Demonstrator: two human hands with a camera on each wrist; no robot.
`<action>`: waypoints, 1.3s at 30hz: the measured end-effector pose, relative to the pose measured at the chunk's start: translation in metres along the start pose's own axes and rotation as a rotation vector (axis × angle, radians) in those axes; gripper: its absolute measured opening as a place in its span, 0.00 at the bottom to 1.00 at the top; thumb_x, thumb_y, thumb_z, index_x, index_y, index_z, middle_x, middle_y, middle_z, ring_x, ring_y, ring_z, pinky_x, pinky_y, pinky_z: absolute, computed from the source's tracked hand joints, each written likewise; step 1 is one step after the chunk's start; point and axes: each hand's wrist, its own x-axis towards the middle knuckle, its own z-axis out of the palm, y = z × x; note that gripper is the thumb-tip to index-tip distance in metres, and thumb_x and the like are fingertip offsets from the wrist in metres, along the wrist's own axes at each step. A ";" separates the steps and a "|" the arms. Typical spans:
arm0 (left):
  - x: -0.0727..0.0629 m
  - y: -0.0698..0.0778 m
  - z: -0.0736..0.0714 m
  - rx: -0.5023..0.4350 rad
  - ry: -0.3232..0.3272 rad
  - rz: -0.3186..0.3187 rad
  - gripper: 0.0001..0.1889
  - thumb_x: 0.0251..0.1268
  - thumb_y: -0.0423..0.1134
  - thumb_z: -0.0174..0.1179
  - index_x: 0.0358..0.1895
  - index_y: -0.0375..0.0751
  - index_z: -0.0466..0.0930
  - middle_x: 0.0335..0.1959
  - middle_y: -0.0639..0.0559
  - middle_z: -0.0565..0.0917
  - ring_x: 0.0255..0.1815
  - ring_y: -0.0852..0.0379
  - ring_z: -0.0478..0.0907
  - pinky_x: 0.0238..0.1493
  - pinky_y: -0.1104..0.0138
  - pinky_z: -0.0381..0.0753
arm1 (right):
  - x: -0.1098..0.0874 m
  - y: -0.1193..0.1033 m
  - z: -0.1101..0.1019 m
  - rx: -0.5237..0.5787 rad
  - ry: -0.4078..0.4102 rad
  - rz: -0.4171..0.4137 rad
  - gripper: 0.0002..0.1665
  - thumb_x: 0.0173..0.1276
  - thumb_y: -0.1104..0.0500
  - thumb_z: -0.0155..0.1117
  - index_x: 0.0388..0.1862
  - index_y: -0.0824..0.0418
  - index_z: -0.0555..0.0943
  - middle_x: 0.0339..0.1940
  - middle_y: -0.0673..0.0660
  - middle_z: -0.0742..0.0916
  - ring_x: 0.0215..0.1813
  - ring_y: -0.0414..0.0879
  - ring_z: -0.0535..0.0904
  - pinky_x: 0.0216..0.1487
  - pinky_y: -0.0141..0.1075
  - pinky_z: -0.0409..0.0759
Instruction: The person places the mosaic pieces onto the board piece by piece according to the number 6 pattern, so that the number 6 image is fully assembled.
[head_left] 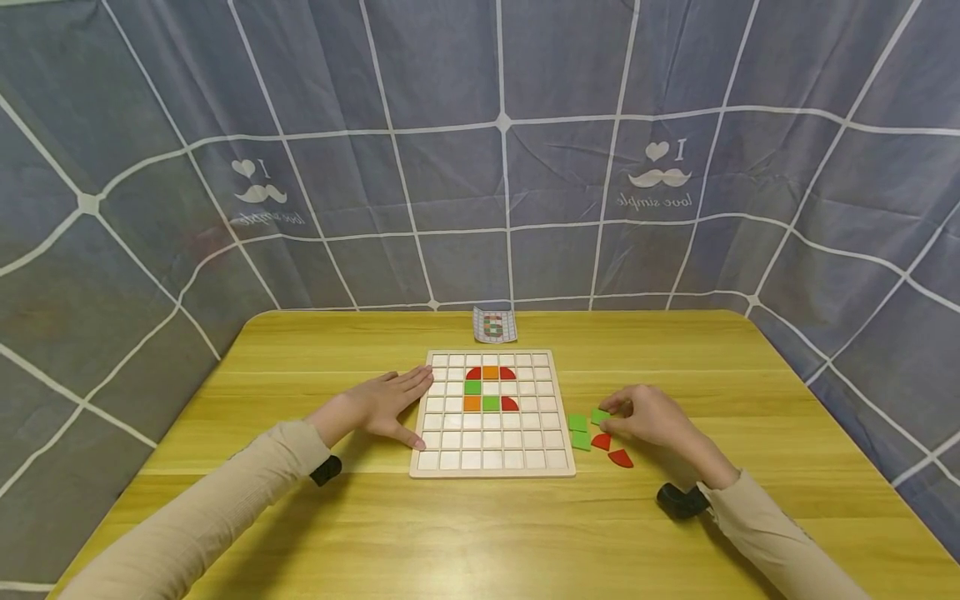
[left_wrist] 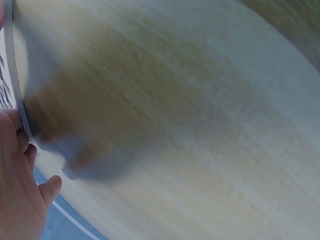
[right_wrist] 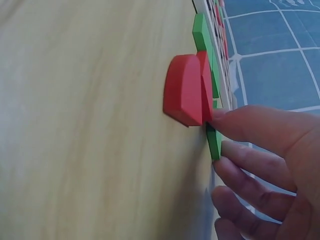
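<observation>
Pale glare and soft shadows across the wooden tabletop (head_left: 457,533)

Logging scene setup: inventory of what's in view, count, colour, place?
Table: 1, yellow wood, under board
Backdrop: 1, blue-grey with white lines, behind table
Printed card: 1, pale, beyond board
Grid board: 1, pale, mid-table
Quarter-rounds: 5, red, three on board, two beside
Green squares: 5, two on board, three beside
Orange squares: 2, on board
Wrist devices: 2, black, one per wrist
Sleeves: 2, beige, forearms
Left grip: 1, bare, board's left edge
Right grip: 1, bare, at loose pieces
</observation>
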 end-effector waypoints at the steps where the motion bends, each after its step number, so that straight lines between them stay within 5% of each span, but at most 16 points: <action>1: 0.000 0.000 0.000 0.001 0.000 0.001 0.60 0.53 0.74 0.54 0.77 0.36 0.40 0.79 0.41 0.40 0.80 0.45 0.40 0.76 0.46 0.48 | 0.000 0.000 0.000 -0.007 0.000 0.000 0.15 0.56 0.52 0.73 0.40 0.57 0.88 0.35 0.51 0.89 0.35 0.41 0.81 0.35 0.37 0.78; 25: -0.002 0.002 -0.002 0.011 -0.008 0.010 0.59 0.54 0.75 0.53 0.78 0.38 0.39 0.80 0.43 0.38 0.80 0.46 0.38 0.77 0.46 0.48 | 0.009 -0.023 0.003 -0.001 0.070 0.000 0.14 0.57 0.51 0.71 0.42 0.53 0.88 0.39 0.53 0.89 0.34 0.41 0.83 0.31 0.35 0.77; 39: -0.003 0.002 -0.003 0.025 -0.008 0.018 0.59 0.54 0.75 0.53 0.78 0.38 0.39 0.80 0.42 0.39 0.80 0.46 0.39 0.76 0.46 0.48 | 0.025 -0.051 0.021 0.067 0.026 -0.059 0.16 0.56 0.50 0.73 0.43 0.52 0.87 0.40 0.51 0.89 0.32 0.37 0.82 0.29 0.32 0.77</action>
